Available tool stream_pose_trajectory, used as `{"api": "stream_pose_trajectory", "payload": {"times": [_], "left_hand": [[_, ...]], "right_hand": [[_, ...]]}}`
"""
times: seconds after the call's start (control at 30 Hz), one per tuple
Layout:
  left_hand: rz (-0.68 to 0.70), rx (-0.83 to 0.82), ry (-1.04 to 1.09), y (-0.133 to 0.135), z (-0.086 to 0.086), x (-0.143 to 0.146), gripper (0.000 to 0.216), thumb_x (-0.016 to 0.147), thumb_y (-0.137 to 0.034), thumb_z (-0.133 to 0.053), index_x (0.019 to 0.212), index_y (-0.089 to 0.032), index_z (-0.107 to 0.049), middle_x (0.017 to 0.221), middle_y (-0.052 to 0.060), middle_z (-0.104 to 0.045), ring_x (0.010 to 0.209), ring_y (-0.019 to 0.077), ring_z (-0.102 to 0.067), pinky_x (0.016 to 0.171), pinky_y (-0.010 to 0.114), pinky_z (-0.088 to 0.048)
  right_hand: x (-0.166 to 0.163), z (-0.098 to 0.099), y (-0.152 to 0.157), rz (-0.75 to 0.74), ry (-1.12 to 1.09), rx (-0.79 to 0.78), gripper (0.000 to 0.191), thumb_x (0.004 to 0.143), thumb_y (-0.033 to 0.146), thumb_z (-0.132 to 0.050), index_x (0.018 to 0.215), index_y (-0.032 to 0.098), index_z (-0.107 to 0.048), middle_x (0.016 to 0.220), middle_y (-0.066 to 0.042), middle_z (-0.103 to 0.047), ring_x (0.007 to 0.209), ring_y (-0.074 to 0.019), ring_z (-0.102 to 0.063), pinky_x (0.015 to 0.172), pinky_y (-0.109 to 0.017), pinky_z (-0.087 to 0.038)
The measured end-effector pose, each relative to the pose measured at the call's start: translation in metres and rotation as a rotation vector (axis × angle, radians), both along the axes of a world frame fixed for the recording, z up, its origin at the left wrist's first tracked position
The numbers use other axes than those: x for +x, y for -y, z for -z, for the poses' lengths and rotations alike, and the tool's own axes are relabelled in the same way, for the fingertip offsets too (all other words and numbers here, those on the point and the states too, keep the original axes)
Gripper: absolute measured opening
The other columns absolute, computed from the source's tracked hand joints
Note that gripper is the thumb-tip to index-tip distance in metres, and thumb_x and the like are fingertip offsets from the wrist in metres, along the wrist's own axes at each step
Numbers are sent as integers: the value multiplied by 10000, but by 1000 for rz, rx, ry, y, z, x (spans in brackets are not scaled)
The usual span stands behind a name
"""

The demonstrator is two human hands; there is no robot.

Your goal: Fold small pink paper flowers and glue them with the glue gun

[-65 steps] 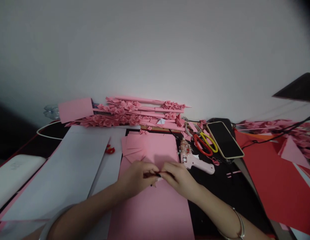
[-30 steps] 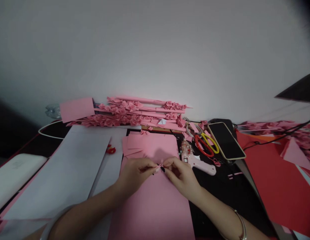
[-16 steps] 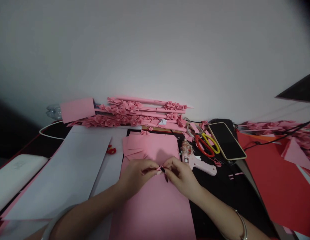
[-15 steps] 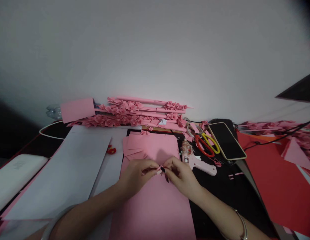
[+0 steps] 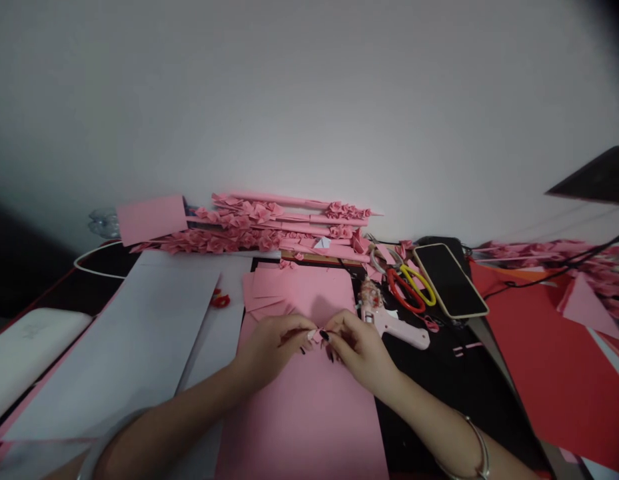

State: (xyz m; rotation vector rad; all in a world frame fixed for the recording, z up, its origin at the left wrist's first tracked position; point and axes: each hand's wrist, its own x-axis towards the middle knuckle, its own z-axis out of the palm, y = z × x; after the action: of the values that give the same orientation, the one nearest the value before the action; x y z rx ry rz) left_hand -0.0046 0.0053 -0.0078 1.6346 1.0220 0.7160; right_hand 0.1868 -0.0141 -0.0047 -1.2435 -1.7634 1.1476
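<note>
My left hand (image 5: 273, 341) and my right hand (image 5: 362, 347) meet over a large pink paper sheet (image 5: 304, 420). Between their fingertips is a small folded piece of pink paper (image 5: 316, 336), pinched from both sides. Its exact shape is mostly hidden by the fingers. Smaller pink paper pieces (image 5: 269, 287) lie fanned just beyond my left hand. Close to the right hand rests a pale pink glue gun (image 5: 402, 332), its nozzle end pointing away from me.
Pink paper flowers on stems (image 5: 239, 237) line the wall. Red-and-yellow-handled scissors (image 5: 406, 293) and a phone (image 5: 452, 281) lie at the right, beside red paper (image 5: 549, 367). White sheets (image 5: 124, 347) and a white device (image 5: 34, 357) are at the left. A black cable (image 5: 564, 270) crosses the right side.
My fingers have shifted slightly on the small pink paper, and more of it shows between the fingertips. The whole view has moved a little.
</note>
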Motion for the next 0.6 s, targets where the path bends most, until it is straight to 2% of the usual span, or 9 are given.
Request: {"api": "stream_pose_trajectory", "payload": {"times": [0.23,0.47,0.6], "left_hand": [[16,120,-154,1,-10,1,140,798,-139,-525,762,-181,-653,666,-10,-649,582,106,-538,537,193,-372],[86,190,-95,3,-7,1,69,819,-142,-533,772,-183,-564,748,-4,-573,644,109,-515,553,192,-381],[80,194,-40,4,-5,2,93,817,-116,-514,757,-177,-548,895,40,-612,706,116,-545,564,194,-405]], "right_hand": [[-1,2,0,15,-59,-44,61,874,176,-514,818,200,-520,574,43,-551,478,-105,-526,474,-207,-413],[0,4,-1,-13,-116,-87,103,883,180,-517,781,193,-526,594,34,-558,482,-96,-516,475,-206,-408],[1,4,-1,-35,-114,-80,106,874,144,-516,779,189,-534,596,37,-560,498,-98,-524,502,-212,-417]]}}
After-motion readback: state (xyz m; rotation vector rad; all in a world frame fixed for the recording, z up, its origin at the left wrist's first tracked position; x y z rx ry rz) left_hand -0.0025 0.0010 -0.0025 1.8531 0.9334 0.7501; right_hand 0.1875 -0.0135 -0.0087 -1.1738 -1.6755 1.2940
